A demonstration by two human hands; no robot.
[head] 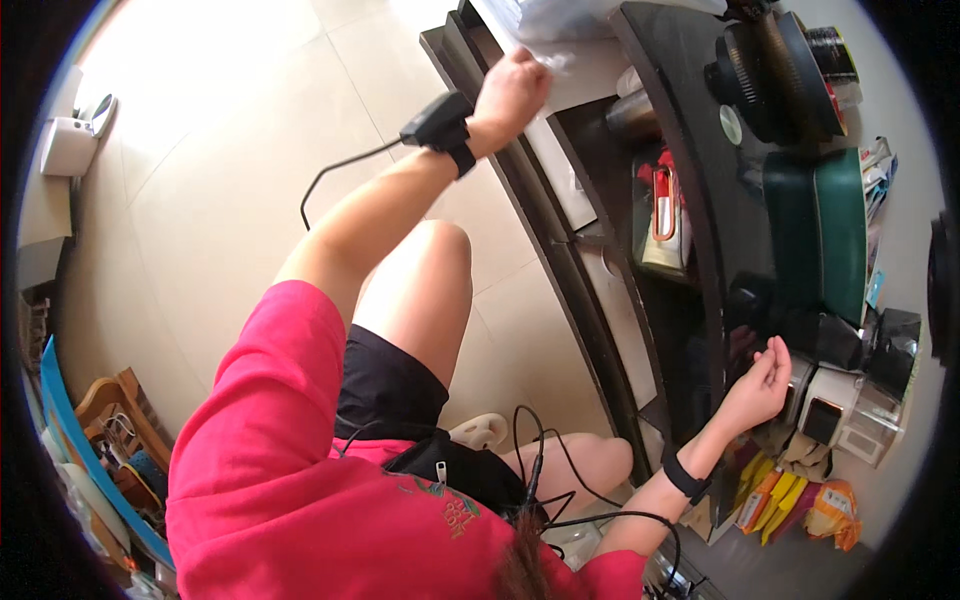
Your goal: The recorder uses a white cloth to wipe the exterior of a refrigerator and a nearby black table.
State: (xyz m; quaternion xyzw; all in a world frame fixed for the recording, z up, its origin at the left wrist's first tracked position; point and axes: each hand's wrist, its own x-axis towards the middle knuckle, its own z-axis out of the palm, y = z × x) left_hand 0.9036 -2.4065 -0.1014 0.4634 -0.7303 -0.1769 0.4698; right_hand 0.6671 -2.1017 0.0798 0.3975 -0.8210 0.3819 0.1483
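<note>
My left hand (pixel 514 88), slightly blurred, is at the top centre with its fingers curled. It is over a pale surface with crumpled clear plastic (pixel 555 64) beside its knuckles; whether it grips anything cannot be told. A black strap and a black cabled device (pixel 439 124) are on that wrist. My right hand (pixel 757 386) is at the right, over the edge of a glossy black cabinet top (pixel 750 217), its fingers drawn together and nothing visible in them. A black band (pixel 684 478) circles this wrist. Near it stands a white box with a watch pictured on it (pixel 823 416).
A dark green case (pixel 840 232), black round containers (pixel 757 82) and colourful packets (pixel 772 495) are on the cabinet top. A shelf below holds a bag with red and white contents (pixel 666 217). Black cables (pixel 592 517) cross near my right arm. A wooden chair (pixel 124 420) stands lower left.
</note>
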